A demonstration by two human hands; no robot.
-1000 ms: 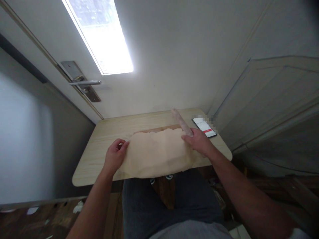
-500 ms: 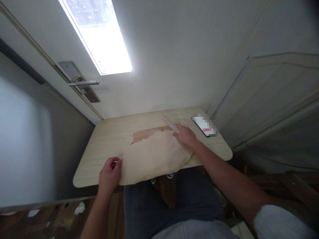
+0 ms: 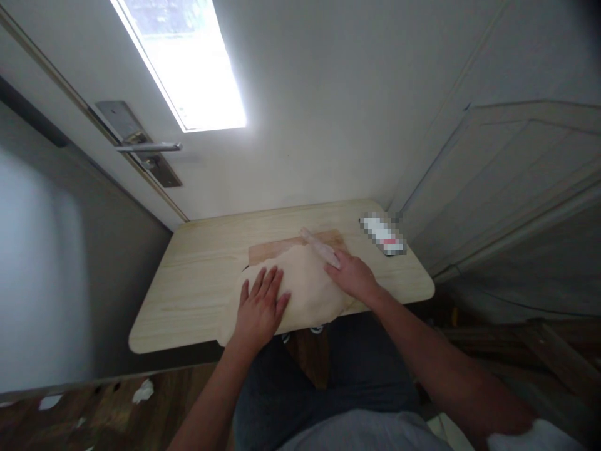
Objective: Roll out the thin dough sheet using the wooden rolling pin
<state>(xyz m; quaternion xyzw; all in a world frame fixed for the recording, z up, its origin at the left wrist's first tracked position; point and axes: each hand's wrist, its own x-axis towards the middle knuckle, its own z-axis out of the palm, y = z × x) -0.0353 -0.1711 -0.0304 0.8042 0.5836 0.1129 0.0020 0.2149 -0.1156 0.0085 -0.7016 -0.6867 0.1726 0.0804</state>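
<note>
A wide sheet of pale dough (image 3: 307,285) lies on a light wooden table (image 3: 197,282), partly over a brown board (image 3: 272,249). My left hand (image 3: 260,307) lies flat on the dough's left part, fingers spread. My right hand (image 3: 353,275) is closed round the near end of a thin rolling pin (image 3: 319,245), which slants away over the dough's far edge.
A phone (image 3: 382,233) with a lit screen lies at the table's far right corner. A door with a metal handle (image 3: 148,148) stands behind the table on the left. My lap (image 3: 328,382) is under the table's near edge. Scraps of paper (image 3: 141,391) lie on the floor.
My left hand let go of the dough's left edge and now lies flat on top of it. My right hand brought the rolling pin leftward onto the dough.
</note>
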